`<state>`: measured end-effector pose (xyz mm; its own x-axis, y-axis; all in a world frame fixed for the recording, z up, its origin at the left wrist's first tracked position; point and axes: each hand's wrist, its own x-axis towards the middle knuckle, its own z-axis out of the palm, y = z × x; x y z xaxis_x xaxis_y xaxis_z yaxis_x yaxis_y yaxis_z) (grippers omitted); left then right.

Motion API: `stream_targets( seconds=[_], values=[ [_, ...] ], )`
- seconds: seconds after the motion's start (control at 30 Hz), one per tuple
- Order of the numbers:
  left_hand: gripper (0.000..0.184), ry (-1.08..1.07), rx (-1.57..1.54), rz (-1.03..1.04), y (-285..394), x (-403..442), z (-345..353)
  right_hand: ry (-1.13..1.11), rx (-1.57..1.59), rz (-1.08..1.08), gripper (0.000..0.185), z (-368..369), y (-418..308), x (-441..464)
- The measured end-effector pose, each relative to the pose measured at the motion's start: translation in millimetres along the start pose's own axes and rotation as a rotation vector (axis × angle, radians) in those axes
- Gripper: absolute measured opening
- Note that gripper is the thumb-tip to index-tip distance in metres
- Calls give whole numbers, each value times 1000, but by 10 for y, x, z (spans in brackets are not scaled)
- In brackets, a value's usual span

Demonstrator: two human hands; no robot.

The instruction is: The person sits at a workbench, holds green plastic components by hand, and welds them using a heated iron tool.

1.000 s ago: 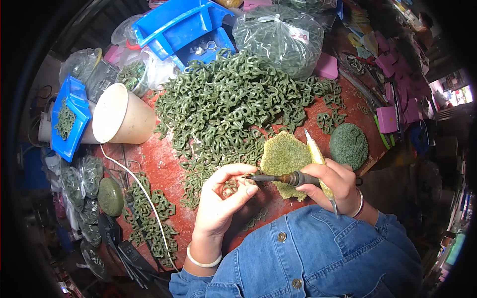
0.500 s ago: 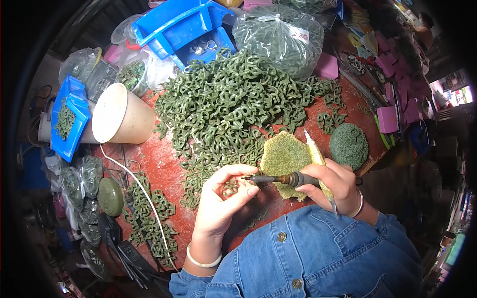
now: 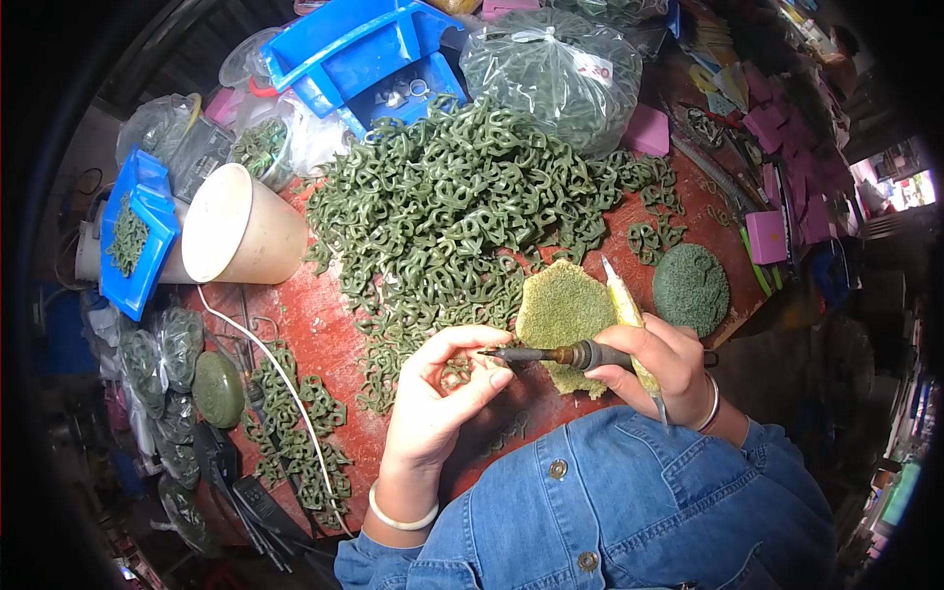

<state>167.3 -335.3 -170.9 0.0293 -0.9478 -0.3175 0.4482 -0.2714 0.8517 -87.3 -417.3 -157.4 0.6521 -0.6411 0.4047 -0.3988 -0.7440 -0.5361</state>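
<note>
My right hand (image 3: 659, 364) is closed around a soldering iron (image 3: 580, 354) with a dark handle and a long thin tip pointing left. Tucked in the same hand is a slim yellow-handled tool (image 3: 626, 305) with pointed ends. My left hand (image 3: 447, 383) curls its fingers and thumb around a small green looped piece (image 3: 458, 372), mostly hidden by the fingers. The iron's tip reaches between those fingertips. Just beyond the hands rests a yellow-green rough-surfaced pad (image 3: 565, 307), and a large heap of green looped pieces (image 3: 442, 197) spreads over the red table (image 3: 329, 339).
A dark green round pad (image 3: 690, 290) sits at right. On the left stand a cream bucket (image 3: 256, 236) and a blue tray (image 3: 133, 246); a white cord (image 3: 285, 379) crosses the table. Blue bins (image 3: 359, 49), a filled clear bag (image 3: 551, 79) and pink blocks (image 3: 767, 236) lie farther back.
</note>
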Motion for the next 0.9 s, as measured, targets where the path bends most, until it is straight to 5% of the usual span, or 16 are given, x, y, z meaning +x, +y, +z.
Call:
stream_targets(
  seconds=[0.9],
  values=[
    [38, -16, -26, 14, -24, -1, -16, 64, 118, 37, 34, -18, -23, 24]
  ],
)
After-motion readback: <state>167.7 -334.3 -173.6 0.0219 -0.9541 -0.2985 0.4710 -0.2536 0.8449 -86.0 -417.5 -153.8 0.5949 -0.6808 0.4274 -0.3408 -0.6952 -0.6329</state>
